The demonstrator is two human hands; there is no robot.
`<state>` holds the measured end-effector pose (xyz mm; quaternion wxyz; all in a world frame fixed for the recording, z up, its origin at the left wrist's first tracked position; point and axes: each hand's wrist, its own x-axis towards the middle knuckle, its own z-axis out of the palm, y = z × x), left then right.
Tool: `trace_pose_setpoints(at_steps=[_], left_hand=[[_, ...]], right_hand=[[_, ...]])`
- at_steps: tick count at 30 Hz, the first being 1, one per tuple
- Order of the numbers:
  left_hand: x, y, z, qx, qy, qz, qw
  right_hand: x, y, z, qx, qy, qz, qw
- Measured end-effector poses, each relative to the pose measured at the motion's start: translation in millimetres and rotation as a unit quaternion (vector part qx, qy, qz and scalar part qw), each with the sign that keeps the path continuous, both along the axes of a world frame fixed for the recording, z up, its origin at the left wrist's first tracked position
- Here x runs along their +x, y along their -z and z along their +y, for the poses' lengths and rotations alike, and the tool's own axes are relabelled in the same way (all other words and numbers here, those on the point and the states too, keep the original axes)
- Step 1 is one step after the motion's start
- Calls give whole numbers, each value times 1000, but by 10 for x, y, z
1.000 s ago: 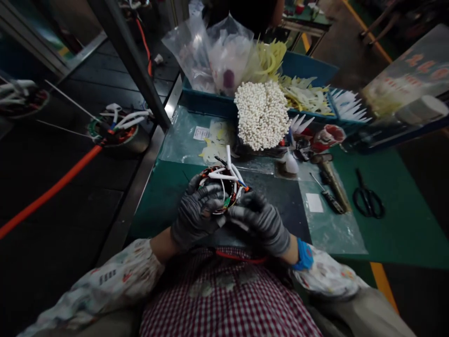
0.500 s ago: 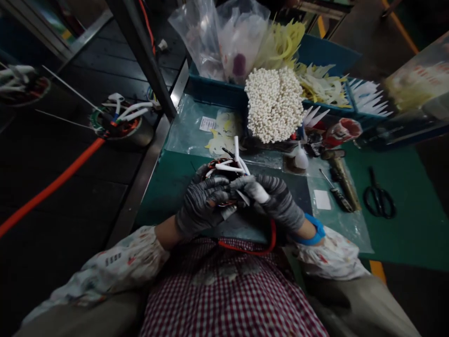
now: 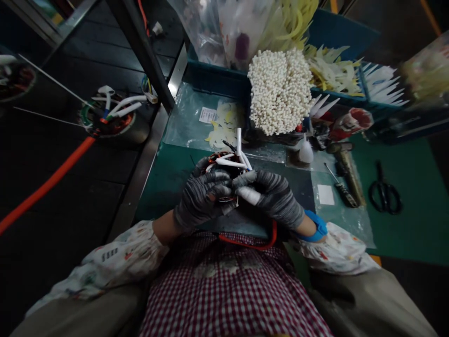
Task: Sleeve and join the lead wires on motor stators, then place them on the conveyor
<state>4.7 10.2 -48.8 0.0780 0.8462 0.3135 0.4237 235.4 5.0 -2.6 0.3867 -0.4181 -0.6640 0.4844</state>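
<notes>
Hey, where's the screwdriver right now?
In the head view, the screwdriver lies on the right side of the bench, between the small white square and the hammer.

Since the earlier pictures, the fingertips of the right hand [image 3: 270, 195] have been brought in over the near side of the wire ring [image 3: 220, 157], close to those of the left hand [image 3: 203, 195], the green piece seen there at first has been covered, and more of the red tube [image 3: 274, 234] has been exposed beside the right wrist.
</notes>
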Motion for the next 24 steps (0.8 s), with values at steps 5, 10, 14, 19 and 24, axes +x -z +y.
trace_pose_setpoints(at_steps=[5, 10, 14, 19, 24], left_hand=[[-25, -24, -9, -26, 25, 4, 999], [-37, -54, -22, -29, 15, 13, 999], [-11, 0, -36, -48, 12, -10, 999], [-17, 19, 11, -3, -5, 0, 1000], [-200, -45, 110, 2, 56, 77, 995]], right_hand=[[87, 215, -65, 74, -125, -30, 989], [138, 285, -104, 74, -137, -59, 986], [5, 187, -135, 185, -227, -61, 954], [-390, 76, 104, 180, -92, -118, 972], [-353, 39, 355, 222, 51, -142, 963]])
